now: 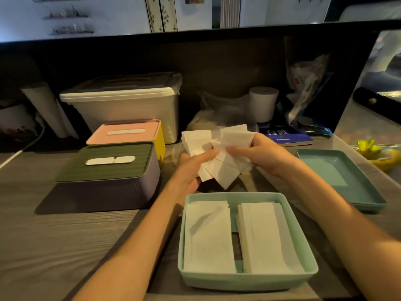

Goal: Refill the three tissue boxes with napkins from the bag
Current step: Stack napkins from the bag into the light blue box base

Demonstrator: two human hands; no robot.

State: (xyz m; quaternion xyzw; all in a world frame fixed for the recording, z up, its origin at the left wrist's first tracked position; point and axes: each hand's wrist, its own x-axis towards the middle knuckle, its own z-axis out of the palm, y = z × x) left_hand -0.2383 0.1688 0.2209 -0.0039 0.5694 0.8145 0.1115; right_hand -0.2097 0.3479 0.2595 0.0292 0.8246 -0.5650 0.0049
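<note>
Here both hands (227,157) grasp napkins (225,170) over grey wood-grain table (65,235); dim shelf behind, perhaps.

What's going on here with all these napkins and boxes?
A person is refilling tissue boxes. Both hands, left hand and right hand, hold a loose bunch of white napkins above the open mint box, which already holds two stacks. Its lid lies to the right. Two closed boxes sit at left.

Open mint box (247,279) nearest, holding two flat white napkin stacks (208,237) side by side, loose napkin bundle (219,155) held above and behind it, lidded purple box (108,183) left, pink-lidded yellow box (130,132) behind.
</note>
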